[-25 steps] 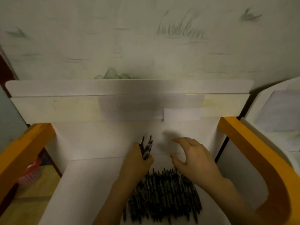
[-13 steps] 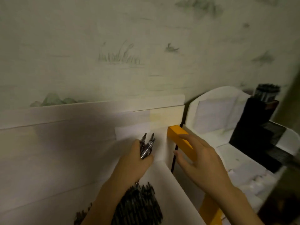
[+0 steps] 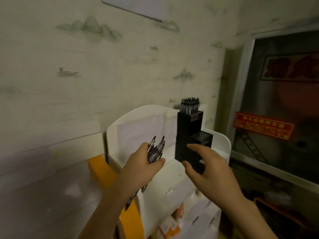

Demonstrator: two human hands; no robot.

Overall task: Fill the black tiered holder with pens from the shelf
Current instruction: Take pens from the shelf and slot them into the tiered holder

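Note:
My left hand (image 3: 141,167) is shut on a bundle of black pens (image 3: 155,150), tips sticking up above the fist and ends poking out below the wrist. The black tiered holder (image 3: 185,135) stands on a white shelf unit to the right of the bundle. Its tall back tier is packed with several upright pens (image 3: 189,106); the lower tier (image 3: 201,136) shows bare holes. My right hand (image 3: 208,171) is open, fingers spread, just in front of the holder's lower part and hiding its base.
The white shelf unit (image 3: 138,128) has a rounded back panel and stepped ledges with white and orange boxes (image 3: 170,228) below. An orange rail (image 3: 103,169) runs at left. A patterned wall is behind; a dark glass cabinet (image 3: 283,104) stands at right.
The view swung right from the pen pile on the white shelf to the black holder. My left hand carried the pen bundle along; my right hand moved in front of the holder.

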